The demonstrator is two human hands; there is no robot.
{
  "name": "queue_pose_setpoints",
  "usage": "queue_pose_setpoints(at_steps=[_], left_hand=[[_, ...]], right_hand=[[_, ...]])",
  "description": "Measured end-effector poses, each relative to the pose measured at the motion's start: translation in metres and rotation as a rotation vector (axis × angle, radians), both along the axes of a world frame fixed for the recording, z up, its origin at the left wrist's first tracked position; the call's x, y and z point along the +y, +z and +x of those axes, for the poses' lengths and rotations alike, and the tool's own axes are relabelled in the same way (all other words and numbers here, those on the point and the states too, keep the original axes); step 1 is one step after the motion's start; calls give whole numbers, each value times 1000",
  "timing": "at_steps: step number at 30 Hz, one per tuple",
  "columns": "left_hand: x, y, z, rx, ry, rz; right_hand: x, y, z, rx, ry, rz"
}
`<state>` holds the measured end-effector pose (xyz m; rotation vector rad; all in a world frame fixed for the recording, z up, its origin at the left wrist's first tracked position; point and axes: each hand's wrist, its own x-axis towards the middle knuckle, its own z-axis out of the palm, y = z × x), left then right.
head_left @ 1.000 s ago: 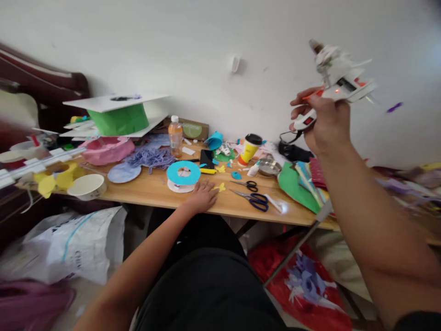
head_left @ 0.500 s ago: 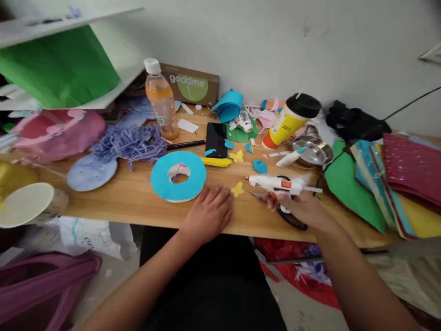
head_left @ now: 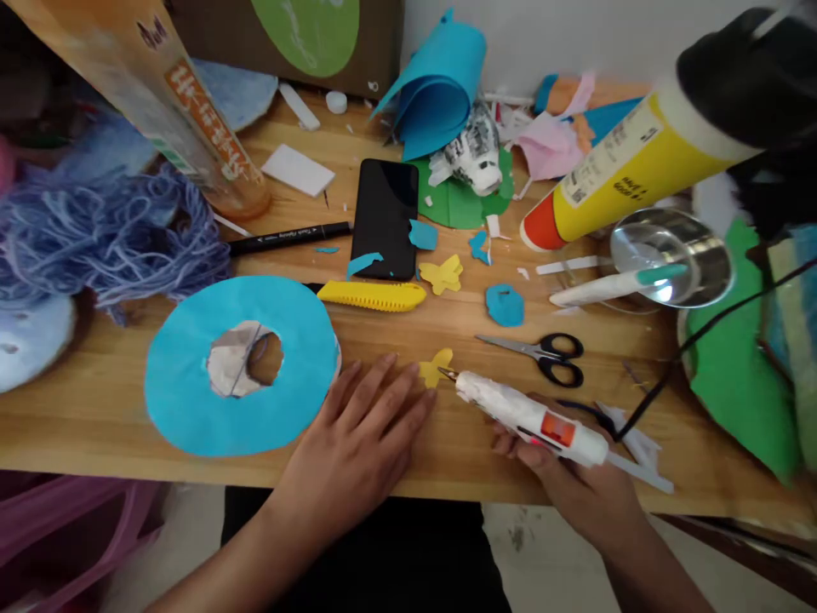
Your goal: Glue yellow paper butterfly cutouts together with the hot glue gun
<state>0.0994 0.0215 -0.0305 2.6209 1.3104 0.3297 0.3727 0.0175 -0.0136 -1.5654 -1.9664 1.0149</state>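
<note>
My left hand [head_left: 361,430] lies flat on the wooden table, palm down, its fingers stretched out. Those fingertips are right beside a small yellow paper cutout [head_left: 435,368] and next to the edge of a blue paper ring [head_left: 179,366], which has a hole in its middle. In my right hand [head_left: 568,485] is a white hot glue gun [head_left: 511,409], with a glue stick [head_left: 642,472] poking out of its rear. The metal nozzle points left, at the yellow cutout; whether it touches the paper I cannot tell. Black-handled scissors [head_left: 536,347] lie just beyond the gun.
Behind are a yellow utility knife [head_left: 374,295], a phone [head_left: 383,204], a black marker [head_left: 294,237], another yellow cutout [head_left: 442,274] and blue scraps [head_left: 504,305]. Purple yarn [head_left: 108,234] and a bottle [head_left: 185,111] stand left. A paper cup [head_left: 631,170], steel bowl [head_left: 715,255] and black cord [head_left: 695,328] are right.
The view has moved closer to the table. My right hand has brought the glue gun leftward, its nozzle now by the yellow cutout, leaving the scissors uncovered. My left hand still rests flat.
</note>
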Motion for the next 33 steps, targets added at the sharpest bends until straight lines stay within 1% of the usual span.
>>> queue_pose_setpoints(at_steps=[4, 9, 12, 16, 23, 28, 33], left_hand=[[1, 1, 0, 11, 6, -18], [2, 4, 0, 18, 3, -34], [3, 4, 0, 23, 1, -32], [3, 2, 0, 18, 3, -17], [3, 3, 0, 19, -4, -29], [3, 3, 0, 27, -7, -31], [2, 4, -1, 51, -6, -42]], right_hand=[[1, 2, -1, -5, 39, -68], [4, 3, -4, -49, 18, -18], [4, 1, -4, -45, 11, -37], [4, 3, -7, -56, -31, -74], [5, 8, -13, -88, -67, -75], [6, 8, -12, -92, -24, -20], [5, 10, -13, -130, -44, -18]])
